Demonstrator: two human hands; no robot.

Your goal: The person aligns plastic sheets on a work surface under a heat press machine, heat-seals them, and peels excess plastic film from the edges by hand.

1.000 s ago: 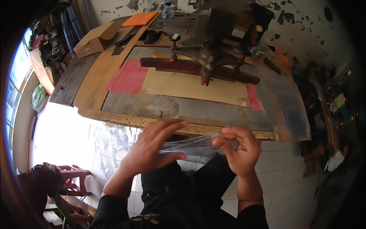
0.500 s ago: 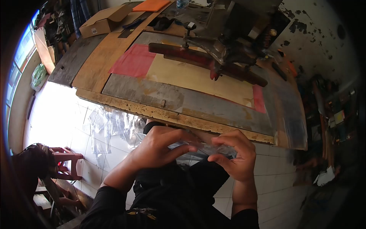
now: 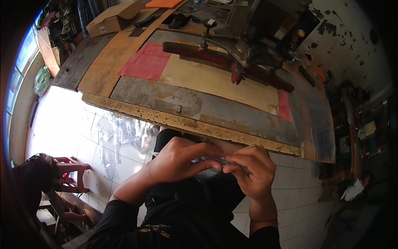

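Close in front of my body, below the bench edge, my left hand (image 3: 179,159) is closed, with its thumb and fingers pinched on a clear plastic sheet or bag (image 3: 206,157). My right hand (image 3: 253,171) pinches the same plastic from the other side. The fingertips of both hands almost meet. Most of the plastic is hidden by the fingers, so its full shape does not show.
A wooden-edged workbench (image 3: 232,137) carries a machine with a long dark red bar (image 3: 198,56) over a yellow sheet (image 3: 199,78). Clear plastic bags (image 3: 110,143) hang or lie by the bench. A red stool (image 3: 74,174), a cardboard box (image 3: 114,20) and another person (image 3: 39,176) are at left.
My hands have come closer together, and the plastic between them is more bunched and covered. The view has shifted slightly.
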